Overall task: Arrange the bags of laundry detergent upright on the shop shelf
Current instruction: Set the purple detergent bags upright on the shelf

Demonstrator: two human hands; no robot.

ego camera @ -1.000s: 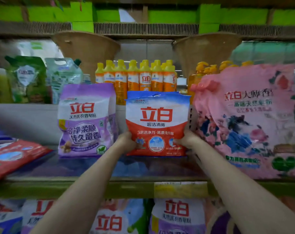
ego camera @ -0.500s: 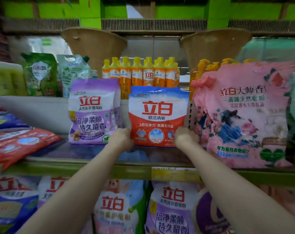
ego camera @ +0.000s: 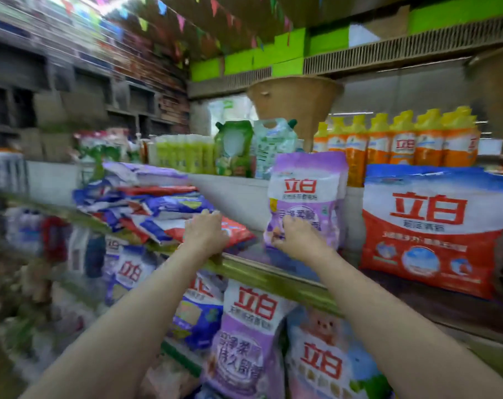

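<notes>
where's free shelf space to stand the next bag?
Bare shelf strip between the flat bag pile and the upright purple bag, by both hands. Narrow gap between purple and red-white bag. Left end crowded.

A small shop: tiered shelves packed with branded laundry detergent bags, a flat heap of more bags, rows of orange detergent bottles, and coloured bunting strung under the ceiling.

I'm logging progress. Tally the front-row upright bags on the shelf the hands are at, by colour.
Purple bag: 1
Red bag: 1
Total: 2
The flat pile is too blurred to count.
</notes>
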